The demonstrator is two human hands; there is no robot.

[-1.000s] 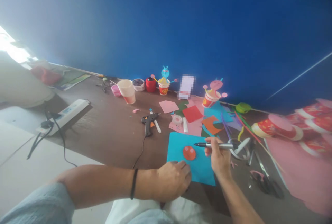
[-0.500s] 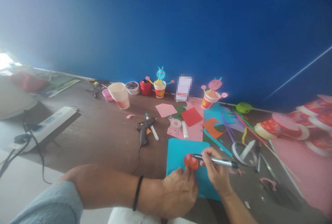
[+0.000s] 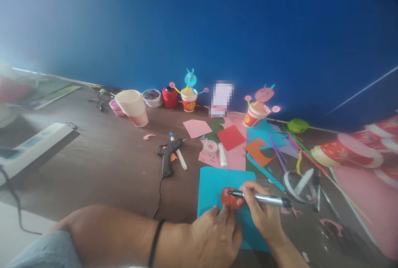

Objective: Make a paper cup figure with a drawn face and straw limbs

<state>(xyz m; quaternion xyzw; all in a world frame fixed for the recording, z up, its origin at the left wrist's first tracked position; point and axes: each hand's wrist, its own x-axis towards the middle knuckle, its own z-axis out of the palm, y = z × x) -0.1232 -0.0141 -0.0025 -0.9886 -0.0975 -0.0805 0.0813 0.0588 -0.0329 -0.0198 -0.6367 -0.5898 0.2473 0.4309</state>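
Note:
My right hand (image 3: pixel 264 208) grips a silver-and-black marker pen (image 3: pixel 270 200), its dark tip resting on a red-orange paper circle (image 3: pixel 228 199). Small pinkish spots show on the circle. Bent at the knuckles, my left hand (image 3: pixel 214 235) holds the circle's near edge with its fingertips; the thumb is hidden. Under both hands lies a blue sheet of paper (image 3: pixel 211 181).
A black glue gun (image 3: pixel 168 156) lies left of the sheet, beside a white stick. Paper-cup figures (image 3: pixel 189 100) and stacked paper cups (image 3: pixel 132 106) stand toward the wall. Paper scraps (image 3: pixel 230 137), a tape roll (image 3: pixel 299 187) and printed cups (image 3: pixel 348 152) spread rightward.
The view has shifted closer to the table. The pen tip has moved slightly down and left over the red circle, and my right fingers now sit nearer to it.

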